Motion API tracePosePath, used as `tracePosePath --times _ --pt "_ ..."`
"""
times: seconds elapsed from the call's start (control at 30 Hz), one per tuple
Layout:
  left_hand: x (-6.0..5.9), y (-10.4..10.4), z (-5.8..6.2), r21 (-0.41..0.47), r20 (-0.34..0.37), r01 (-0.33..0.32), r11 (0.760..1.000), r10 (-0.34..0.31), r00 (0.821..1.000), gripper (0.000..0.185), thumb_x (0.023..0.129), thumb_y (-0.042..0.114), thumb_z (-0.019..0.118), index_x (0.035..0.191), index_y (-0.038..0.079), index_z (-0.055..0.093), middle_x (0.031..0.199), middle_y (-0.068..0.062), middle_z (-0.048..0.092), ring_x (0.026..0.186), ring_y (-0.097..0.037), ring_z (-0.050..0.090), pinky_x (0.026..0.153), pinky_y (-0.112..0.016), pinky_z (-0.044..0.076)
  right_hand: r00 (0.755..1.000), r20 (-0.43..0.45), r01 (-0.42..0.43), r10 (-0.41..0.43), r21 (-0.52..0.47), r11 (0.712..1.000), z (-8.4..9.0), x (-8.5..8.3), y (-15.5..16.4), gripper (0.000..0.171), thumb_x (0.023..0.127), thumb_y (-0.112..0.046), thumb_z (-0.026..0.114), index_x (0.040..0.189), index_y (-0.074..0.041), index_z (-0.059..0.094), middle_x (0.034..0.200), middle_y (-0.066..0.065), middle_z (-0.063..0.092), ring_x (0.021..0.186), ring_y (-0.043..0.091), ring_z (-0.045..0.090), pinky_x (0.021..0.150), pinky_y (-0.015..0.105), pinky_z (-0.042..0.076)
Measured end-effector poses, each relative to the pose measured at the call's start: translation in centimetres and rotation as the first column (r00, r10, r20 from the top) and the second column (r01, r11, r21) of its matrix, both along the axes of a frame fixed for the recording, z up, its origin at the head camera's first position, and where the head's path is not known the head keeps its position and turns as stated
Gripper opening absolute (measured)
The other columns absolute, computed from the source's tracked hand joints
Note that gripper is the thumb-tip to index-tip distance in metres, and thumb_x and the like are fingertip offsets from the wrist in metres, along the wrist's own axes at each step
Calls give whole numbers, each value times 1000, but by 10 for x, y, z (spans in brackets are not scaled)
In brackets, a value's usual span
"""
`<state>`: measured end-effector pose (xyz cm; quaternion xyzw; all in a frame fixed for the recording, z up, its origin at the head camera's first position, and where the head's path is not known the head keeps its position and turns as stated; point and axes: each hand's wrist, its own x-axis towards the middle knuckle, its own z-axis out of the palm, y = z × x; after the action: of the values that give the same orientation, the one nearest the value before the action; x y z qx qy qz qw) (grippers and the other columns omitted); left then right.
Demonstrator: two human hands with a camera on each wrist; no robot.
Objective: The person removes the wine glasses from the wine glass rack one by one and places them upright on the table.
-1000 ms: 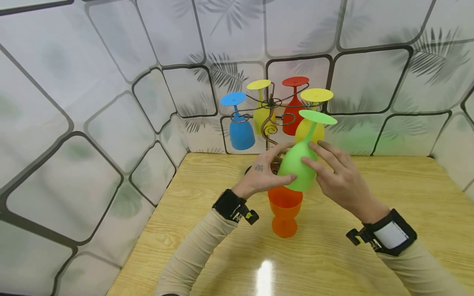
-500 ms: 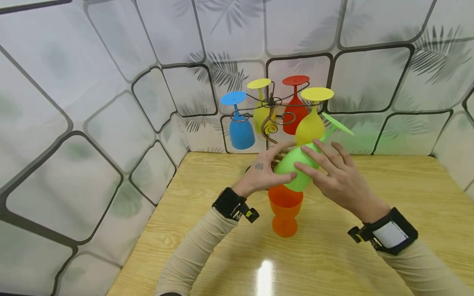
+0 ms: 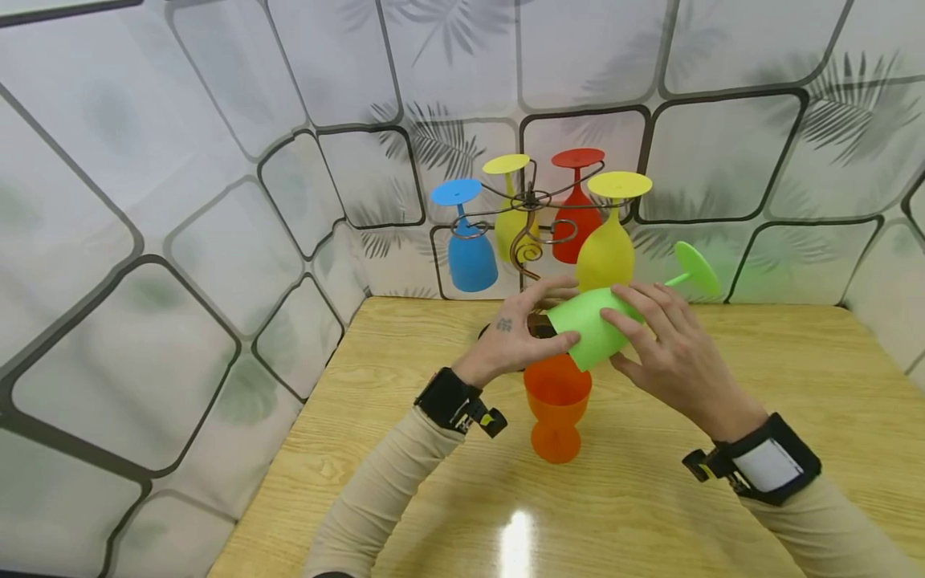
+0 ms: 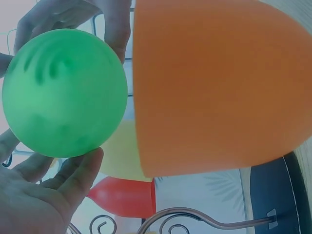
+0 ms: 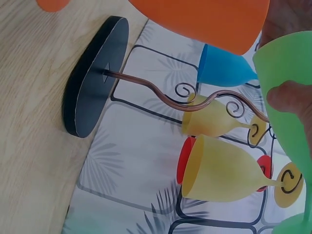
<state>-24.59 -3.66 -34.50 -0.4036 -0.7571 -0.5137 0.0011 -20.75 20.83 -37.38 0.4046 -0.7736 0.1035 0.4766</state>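
A light green plastic goblet (image 3: 588,325) is held in the air, tipped on its side with its foot to the upper right. My right hand (image 3: 675,361) grips its bowl near the stem. My left hand (image 3: 509,325) holds the rim end, thumb in front and fingers behind. The left wrist view looks into the bowl of the green goblet (image 4: 63,92), with fingers above and below it. Below stands an upright orange goblet (image 3: 556,401) on the table, its mouth open upward.
A curled metal glass rack (image 3: 530,201) with a black base (image 5: 95,78) stands behind my hands. From it hang, upside down, a blue goblet (image 3: 472,261), a red goblet (image 3: 574,221) and two yellow ones. Patterned fabric walls close in the wooden table (image 3: 405,482).
The green goblet has tilted from nearly upside down to almost lying sideways, its foot swinging right and down. My right hand has shifted slightly right with it; the left hand has barely moved.
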Motion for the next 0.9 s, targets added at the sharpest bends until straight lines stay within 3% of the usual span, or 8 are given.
tracePosePath --times 0.1,0.37,0.5,0.63,0.9 --pt "1 1 0 26 17 13 1000 -13 1000 63 90 18 73 147 12 49 142 -13 59 119 -19 60 93 -30 58 1000 13 -13 13 -36 999 -3 -1 1 51 105 -38 47 124 7 60 135 30 57 118 50 54 116 40 33" --pt "3 3 2 67 33 37 997 -40 999 63 90 11 73 147 7 48 141 -16 58 118 -24 63 96 -35 58 998 57 -17 26 -144 989 -8 -1 6 61 100 -46 54 123 11 55 129 32 58 109 48 57 99 41 42" --pt "3 4 5 115 19 53 992 -56 998 65 90 4 72 149 5 44 140 -20 60 118 -26 65 96 -37 58 992 117 -20 44 -202 979 -11 -2 8 69 97 -50 57 132 10 52 130 33 57 111 47 56 109 24 39" --pt "3 5 5 152 3 81 985 -82 997 66 89 -1 71 149 3 43 140 -24 60 118 -30 66 95 -47 58 975 199 -42 103 -288 957 -16 -1 10 79 94 -53 62 138 12 49 130 34 55 116 46 55 113 13 32" --pt "2 13 -1 87 -55 108 990 -103 993 67 85 1 78 145 0 48 143 -19 59 123 -19 63 95 -32 58 949 306 58 77 -408 911 -32 8 14 92 85 -62 67 143 7 48 128 26 61 106 34 63 84 1 43"
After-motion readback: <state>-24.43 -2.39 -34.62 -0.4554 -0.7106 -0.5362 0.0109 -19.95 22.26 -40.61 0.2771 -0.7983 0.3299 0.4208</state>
